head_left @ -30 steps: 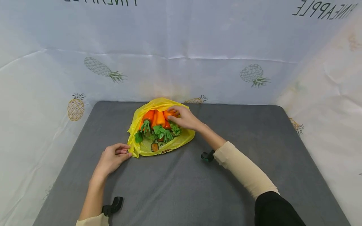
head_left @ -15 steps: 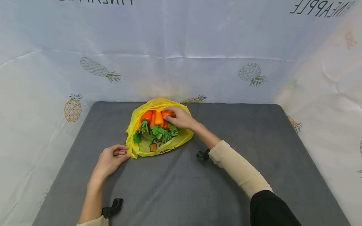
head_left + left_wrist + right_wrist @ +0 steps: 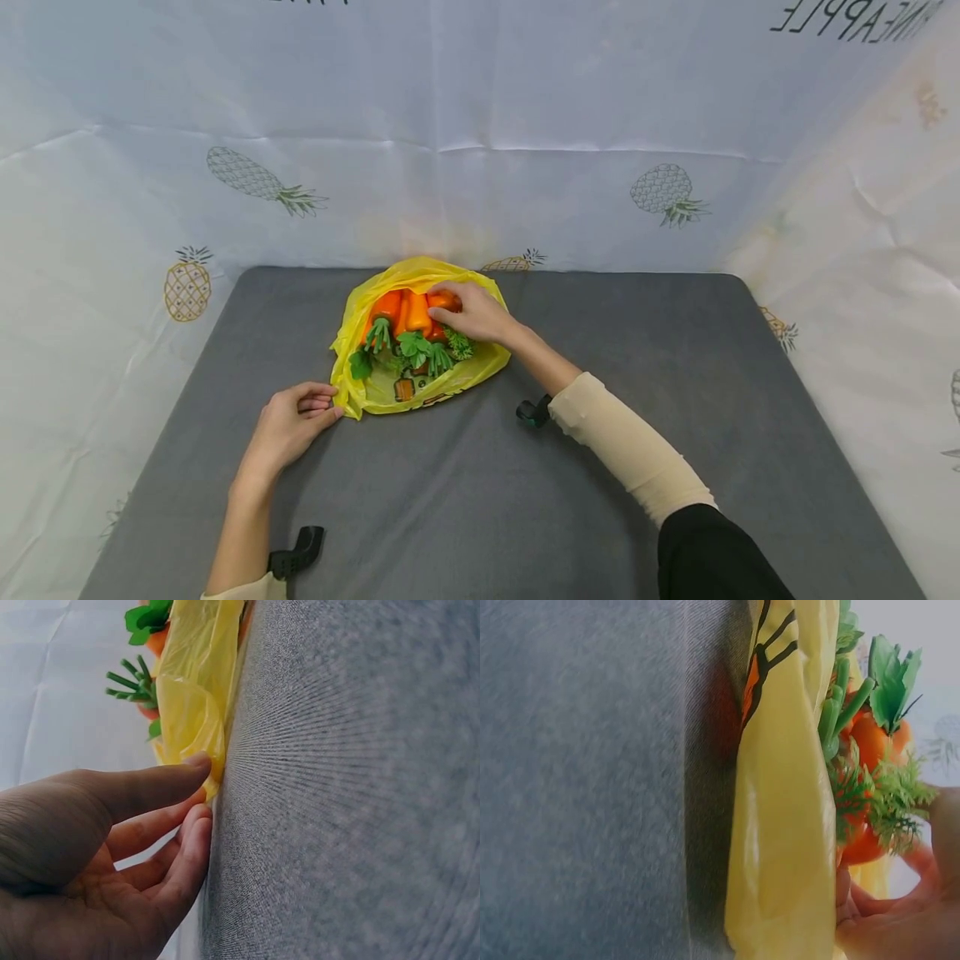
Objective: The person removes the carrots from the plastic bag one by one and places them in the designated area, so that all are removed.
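A yellow plastic bag (image 3: 347, 329) lies with its mouth toward me near the table's far edge. Inside it are several toy-like orange carrots (image 3: 386, 307) with different green tops (image 3: 414, 346). At the bag's near left corner, my left hand (image 3: 288, 427) pinches the plastic between thumb and fingers; the left wrist view shows this pinch on the bag (image 3: 199, 667) close up. My right hand (image 3: 482, 317) reaches in from the right, thumb and fingers around the rightmost carrot (image 3: 444, 302). In the right wrist view, feathery leaves (image 3: 892, 799) and the bag partly hide those fingers.
Dark grey cloth covers the table (image 3: 450, 500). Behind it hangs a white curtain (image 3: 480, 200) with pineapple prints. A black wrist mount sits on the left wrist (image 3: 297, 552) and another on the right wrist (image 3: 533, 412).
The whole scene has shifted slightly left in the head view. My right hand has moved a little left with respect to the carrots; the left hand keeps its pinch on the bag.
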`<state>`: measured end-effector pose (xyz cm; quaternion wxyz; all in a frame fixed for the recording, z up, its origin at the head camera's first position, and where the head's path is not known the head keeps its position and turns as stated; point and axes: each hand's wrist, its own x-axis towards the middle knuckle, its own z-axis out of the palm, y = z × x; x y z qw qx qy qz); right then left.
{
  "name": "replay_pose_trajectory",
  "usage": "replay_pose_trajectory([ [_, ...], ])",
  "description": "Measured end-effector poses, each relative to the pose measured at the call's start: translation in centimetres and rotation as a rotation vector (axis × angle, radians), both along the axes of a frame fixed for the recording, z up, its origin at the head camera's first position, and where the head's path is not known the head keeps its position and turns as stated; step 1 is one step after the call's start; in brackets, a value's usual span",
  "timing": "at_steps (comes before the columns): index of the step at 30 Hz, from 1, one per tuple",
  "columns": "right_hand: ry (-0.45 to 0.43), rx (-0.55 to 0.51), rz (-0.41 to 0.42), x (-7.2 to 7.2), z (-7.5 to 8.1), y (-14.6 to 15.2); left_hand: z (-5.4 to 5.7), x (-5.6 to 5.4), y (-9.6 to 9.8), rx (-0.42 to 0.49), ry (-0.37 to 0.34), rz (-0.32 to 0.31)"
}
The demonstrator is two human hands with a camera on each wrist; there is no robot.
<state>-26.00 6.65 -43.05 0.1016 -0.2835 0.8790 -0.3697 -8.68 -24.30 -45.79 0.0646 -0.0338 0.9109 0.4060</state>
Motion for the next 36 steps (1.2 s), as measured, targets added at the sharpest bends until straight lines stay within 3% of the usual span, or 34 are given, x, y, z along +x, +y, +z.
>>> replay_pose_trajectory([
  [9, -0.022, 0.026, -0.067, 0.44, 0.44, -0.41, 0.08, 0.05, -0.02, -0.009, 0.0, 0.005],
  [23, -0.021, 0.064, -0.068, 0.32, 0.66, -0.17, 0.1, 0.14, 0.07, -0.006, 0.007, 0.01],
  [32, 0.053, 0.094, -0.096, 0.5, 0.67, -0.26, 0.09, 0.05, 0.15, -0.019, 0.006, 0.01],
  [36, 0.038, 0.081, -0.12, 0.6, 0.7, -0.27, 0.17, -0.04, 0.16, -0.019, 0.009, 0.008],
])
